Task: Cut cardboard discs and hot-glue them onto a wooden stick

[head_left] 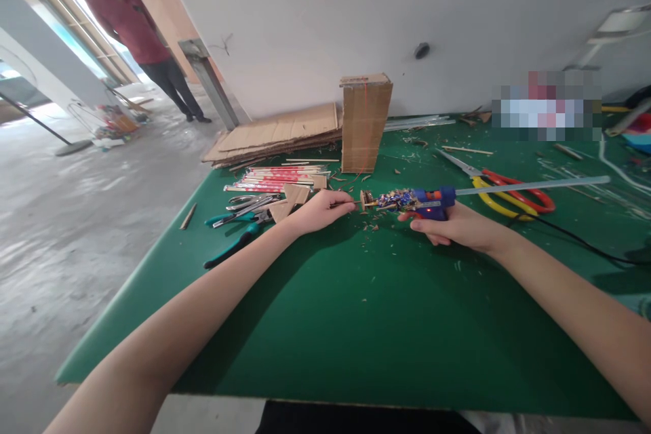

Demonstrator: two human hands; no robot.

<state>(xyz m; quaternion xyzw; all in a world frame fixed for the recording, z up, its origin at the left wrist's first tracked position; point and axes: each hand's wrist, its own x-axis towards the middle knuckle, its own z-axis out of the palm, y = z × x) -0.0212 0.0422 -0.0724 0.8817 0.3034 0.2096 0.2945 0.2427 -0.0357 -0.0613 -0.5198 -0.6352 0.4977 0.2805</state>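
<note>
Right hand point(454, 225) gripping blue glue gun point(430, 201), nozzle at small wooden piece point(365, 200), left hand point(320, 210) pinching its thin stick, over green desk point(330, 312), scissors point(501, 191) nearby

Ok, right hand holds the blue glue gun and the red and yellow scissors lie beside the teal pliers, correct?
No: the head view shows the scissors right of the glue gun, far from the pliers. The right hand does hold the gun.

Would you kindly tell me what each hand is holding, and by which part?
The left hand pinches a thin wooden stick by one end; the right hand grips the blue plastic glue gun by its handle.
</note>
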